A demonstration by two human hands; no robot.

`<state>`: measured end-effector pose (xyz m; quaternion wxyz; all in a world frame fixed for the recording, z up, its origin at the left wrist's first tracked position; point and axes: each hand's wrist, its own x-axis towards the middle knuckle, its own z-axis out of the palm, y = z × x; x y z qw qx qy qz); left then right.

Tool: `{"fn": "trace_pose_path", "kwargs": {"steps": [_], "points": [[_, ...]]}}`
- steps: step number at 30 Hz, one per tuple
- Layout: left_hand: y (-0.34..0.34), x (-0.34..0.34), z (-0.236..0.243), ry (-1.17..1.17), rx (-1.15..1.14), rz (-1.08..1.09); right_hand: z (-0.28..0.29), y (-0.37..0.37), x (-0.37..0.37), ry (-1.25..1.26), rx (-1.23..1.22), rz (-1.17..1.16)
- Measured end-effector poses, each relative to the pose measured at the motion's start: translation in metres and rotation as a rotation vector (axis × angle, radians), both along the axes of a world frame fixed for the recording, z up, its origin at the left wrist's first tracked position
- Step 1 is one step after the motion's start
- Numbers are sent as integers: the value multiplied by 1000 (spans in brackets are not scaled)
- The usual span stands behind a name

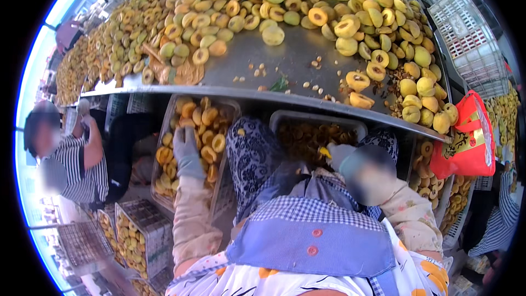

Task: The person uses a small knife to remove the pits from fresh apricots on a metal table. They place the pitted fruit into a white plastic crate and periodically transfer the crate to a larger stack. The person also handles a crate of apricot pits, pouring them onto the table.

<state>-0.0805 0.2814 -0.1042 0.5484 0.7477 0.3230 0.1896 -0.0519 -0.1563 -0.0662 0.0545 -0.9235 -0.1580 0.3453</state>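
Note:
My gloved left hand (184, 143) rests among halved, pitted fruit (208, 140) in a crate (234, 111) at lower left, fingers extended and slightly bent. My gloved right hand (342, 160), partly blurred, is closed on a small yellow object (325, 152), too small to identify, above my lap. Just behind it, under the table edge, sits a tub (359, 127) of darker fruit pieces (304, 134). Above both, a steel table (235, 60) carries heaps of yellow-green fruit (345, 44), many halved, plus scattered pits (257, 68).
A red bag (468, 148) hangs at the table's right corner, below stacked white crates (460, 33). A co-worker in stripes (87, 170) sits at left near crates of fruit (131, 235); another striped figure (498, 222) is at far right. More fruit crates (427, 181) stand beside my right side.

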Motion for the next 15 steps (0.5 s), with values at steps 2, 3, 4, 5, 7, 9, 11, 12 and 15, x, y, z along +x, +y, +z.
{"fn": "trace_pose_path", "kwargs": {"steps": [2, 3, 4, 5, 7, 9, 11, 12, 15], "points": [[7, 5, 20, 173, 585, -110, -27, -12, 3, 86, -31, -50], [5, 16, 34, 260, 874, -163, -22, -14, 4, 128, 1, -45], [-4, 41, 45, 87, 817, -209, -17, -10, 8, 180, 52, -114], [-34, 77, 58, -88, 738, -264, -14, -9, 10, 187, 110, -194], [-109, 146, 74, -325, 489, -537, -14, -7, 13, 202, 181, -300], [-171, 222, 84, -338, 794, -785, -21, -8, 13, 243, 261, -319], [-236, 282, 91, -296, 827, -857, -1, -4, 12, 281, 335, -389], [-251, 316, 79, -326, 870, -842, 9, -2, 12, 315, 380, -408], [-294, 380, 69, -92, 1098, -743, -1, -11, 2, 316, 511, -507]]}}
